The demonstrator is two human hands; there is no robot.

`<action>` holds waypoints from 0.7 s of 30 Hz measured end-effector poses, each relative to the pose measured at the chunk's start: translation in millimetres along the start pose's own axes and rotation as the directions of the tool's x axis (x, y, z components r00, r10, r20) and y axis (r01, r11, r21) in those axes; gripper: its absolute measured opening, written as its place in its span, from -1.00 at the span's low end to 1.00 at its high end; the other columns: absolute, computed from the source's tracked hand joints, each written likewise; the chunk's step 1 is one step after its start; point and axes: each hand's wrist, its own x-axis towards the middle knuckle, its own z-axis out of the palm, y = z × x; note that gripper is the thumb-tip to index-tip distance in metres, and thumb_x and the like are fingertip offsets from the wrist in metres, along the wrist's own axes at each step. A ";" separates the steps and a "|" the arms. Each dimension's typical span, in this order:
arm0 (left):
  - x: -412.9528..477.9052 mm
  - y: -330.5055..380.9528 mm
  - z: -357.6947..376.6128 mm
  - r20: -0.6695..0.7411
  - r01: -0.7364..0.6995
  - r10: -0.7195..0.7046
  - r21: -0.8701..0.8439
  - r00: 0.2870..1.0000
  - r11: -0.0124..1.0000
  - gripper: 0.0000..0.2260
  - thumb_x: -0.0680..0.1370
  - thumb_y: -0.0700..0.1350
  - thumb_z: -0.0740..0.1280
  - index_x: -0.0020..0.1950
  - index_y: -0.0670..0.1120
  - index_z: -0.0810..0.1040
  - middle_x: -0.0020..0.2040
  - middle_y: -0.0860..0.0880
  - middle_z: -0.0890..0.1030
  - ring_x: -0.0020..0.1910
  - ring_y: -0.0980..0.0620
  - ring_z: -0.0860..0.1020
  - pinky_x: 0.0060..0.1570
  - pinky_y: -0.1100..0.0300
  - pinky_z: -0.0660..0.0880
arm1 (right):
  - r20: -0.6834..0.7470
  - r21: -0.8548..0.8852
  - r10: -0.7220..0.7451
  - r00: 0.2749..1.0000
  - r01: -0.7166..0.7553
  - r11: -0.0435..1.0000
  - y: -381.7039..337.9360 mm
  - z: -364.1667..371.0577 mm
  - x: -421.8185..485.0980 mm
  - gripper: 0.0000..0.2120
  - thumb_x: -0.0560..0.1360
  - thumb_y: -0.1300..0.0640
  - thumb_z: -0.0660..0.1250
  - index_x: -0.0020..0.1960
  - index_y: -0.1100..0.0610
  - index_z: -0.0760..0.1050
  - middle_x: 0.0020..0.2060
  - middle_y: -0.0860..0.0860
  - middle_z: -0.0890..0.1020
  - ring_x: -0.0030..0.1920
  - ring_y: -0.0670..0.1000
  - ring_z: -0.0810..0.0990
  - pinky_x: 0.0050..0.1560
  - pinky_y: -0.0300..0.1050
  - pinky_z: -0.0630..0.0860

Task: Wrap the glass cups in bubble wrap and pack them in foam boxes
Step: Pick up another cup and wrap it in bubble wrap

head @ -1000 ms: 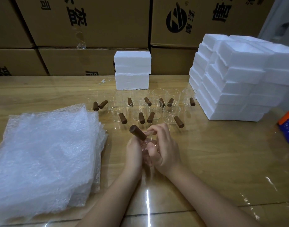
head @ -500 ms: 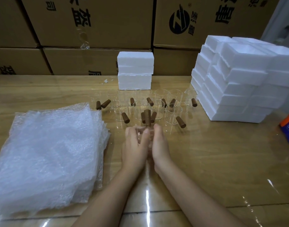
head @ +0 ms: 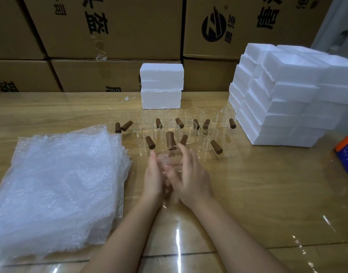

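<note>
- Both palms were pressed flat on glass: my left hand [head: 153, 178] and right hand [head: 191, 174] kept their fingers straight rather than curled, with the held cup [head: 166, 158] sandwiched between them over the table [head: 267, 184].
- I read that hold as a way to steady slippery glass by its walls instead of hanging it from the handle.
- Its brown handle [head: 170, 141] stuck out past my fingertips, with its long axis running away from me toward the other cups [head: 191, 123]. The clear body was too faint for me to tell which way the mouth faced.
- A bubble wrap stack [head: 57, 184] lay near my left hand, and foam boxes [head: 283, 99] were piled well off to the right, which I took to be supplies set on either side within reach.
- No wrap was on the held cup yet.
</note>
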 end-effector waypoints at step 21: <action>-1.4 -3.2 -1.0 0.247 0.031 -0.104 0.283 0.963 0.959 -0.37 0.58 0.26 -0.04 -0.02 -0.19 0.63 -0.17 -0.20 0.69 -0.39 -0.12 0.66 -0.58 0.23 0.50 | -0.085 0.332 0.148 0.985 -0.112 0.936 39.7 -36.1 16.7 -0.80 0.53 0.05 0.29 -0.24 0.01 0.34 -0.46 -0.01 0.52 -0.37 0.11 0.57 -0.29 0.07 0.50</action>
